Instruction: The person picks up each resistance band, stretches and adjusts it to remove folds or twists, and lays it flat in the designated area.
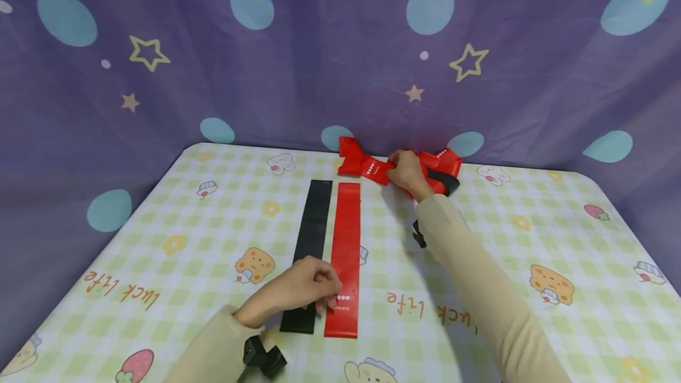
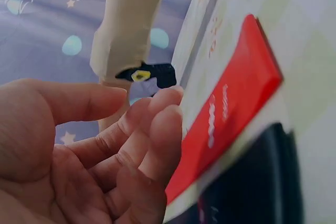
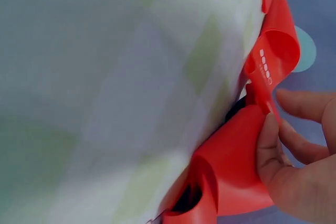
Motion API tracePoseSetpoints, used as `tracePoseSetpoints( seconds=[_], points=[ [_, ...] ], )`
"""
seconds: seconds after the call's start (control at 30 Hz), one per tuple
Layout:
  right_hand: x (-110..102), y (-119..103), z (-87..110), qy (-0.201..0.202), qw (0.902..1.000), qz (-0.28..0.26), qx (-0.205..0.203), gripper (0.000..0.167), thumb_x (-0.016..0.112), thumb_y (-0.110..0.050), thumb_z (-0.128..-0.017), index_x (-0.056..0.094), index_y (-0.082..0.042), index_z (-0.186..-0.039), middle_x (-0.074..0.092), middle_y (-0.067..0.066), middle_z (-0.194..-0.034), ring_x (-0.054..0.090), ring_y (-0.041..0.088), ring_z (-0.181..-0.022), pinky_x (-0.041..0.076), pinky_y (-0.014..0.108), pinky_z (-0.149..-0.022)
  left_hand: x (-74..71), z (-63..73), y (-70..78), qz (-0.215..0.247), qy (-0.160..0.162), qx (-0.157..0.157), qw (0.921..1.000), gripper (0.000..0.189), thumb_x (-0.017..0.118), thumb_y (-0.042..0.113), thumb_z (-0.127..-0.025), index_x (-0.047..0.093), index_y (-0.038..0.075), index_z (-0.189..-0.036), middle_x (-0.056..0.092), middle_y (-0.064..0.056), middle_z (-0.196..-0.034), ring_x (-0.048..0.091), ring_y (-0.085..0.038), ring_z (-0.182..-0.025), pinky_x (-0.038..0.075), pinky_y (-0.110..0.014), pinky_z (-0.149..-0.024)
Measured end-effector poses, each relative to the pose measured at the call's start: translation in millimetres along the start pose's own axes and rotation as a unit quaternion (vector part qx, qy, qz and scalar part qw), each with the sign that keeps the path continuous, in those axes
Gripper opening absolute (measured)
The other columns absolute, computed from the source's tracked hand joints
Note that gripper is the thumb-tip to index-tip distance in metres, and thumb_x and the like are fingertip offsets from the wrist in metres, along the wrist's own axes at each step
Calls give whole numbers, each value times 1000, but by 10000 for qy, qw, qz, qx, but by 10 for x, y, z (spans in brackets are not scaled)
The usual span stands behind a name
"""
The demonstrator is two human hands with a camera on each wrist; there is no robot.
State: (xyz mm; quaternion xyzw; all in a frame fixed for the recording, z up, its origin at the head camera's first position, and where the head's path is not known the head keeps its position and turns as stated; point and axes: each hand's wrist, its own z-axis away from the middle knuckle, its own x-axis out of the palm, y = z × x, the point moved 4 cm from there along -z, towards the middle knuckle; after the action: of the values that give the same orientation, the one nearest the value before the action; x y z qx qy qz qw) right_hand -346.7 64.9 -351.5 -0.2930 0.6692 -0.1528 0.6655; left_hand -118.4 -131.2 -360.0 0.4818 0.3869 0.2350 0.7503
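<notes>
My right hand (image 1: 408, 171) is at the back of the table and pinches a crumpled red resistance band (image 3: 239, 153) between thumb and fingers. More red band (image 1: 351, 157), twisted and marked with white dots, spreads to the left of that hand, and a black band (image 1: 444, 181) pokes out at its right. Nearer the front, my left hand (image 1: 303, 283) hovers with loosely bent fingers and nothing in them. It overlaps a flat black resistance band (image 1: 315, 217) and a flat red one (image 1: 347, 235) labelled "Heavy", lying side by side.
A green-and-white checked cloth (image 1: 213, 217) with cartoon prints covers the table. Right behind the crumpled bands hangs a purple curtain (image 1: 330, 64) with stars and blue ovals. Small black devices (image 1: 264, 357) sit at both wrists.
</notes>
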Motion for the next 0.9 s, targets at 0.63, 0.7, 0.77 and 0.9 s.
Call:
tracePoseSetpoints(
  seconds=[0.63,0.7,0.77,0.9],
  points=[
    [102,28,120,-760,9814,-1411,1054,14,64,-8,-84,57,-1,-94,61,5,-72,58,13,-62,51,23,-62,60,-302,138,58,169,237,9996,18,56,10,-93,62,-8,-93,67,-15,-73,59,-11,-54,51,-28,-55],
    [100,25,157,-981,9657,-2020,1299,9,62,-8,-86,55,-2,-90,58,3,-66,59,12,-57,55,28,-64,76,-330,167,48,171,269,9995,20,56,12,-94,61,-7,-97,67,-16,-77,60,-12,-56,52,-29,-55],
    [79,11,196,-1099,9517,-2479,1441,9,60,-9,-88,52,-4,-86,53,0,-63,56,12,-56,57,33,-70,86,-372,188,84,264,230,9994,22,55,13,-94,60,-7,-101,67,-17,-81,60,-13,-58,50,-28,-54],
    [63,-22,260,-1297,9129,-3505,1643,10,55,-8,-91,55,1,-95,54,1,-70,59,12,-57,56,37,-84,84,-512,190,445,588,18,9973,25,53,15,-95,58,-6,-108,68,-18,-89,60,-14,-64,47,-23,-54]
  ],
)
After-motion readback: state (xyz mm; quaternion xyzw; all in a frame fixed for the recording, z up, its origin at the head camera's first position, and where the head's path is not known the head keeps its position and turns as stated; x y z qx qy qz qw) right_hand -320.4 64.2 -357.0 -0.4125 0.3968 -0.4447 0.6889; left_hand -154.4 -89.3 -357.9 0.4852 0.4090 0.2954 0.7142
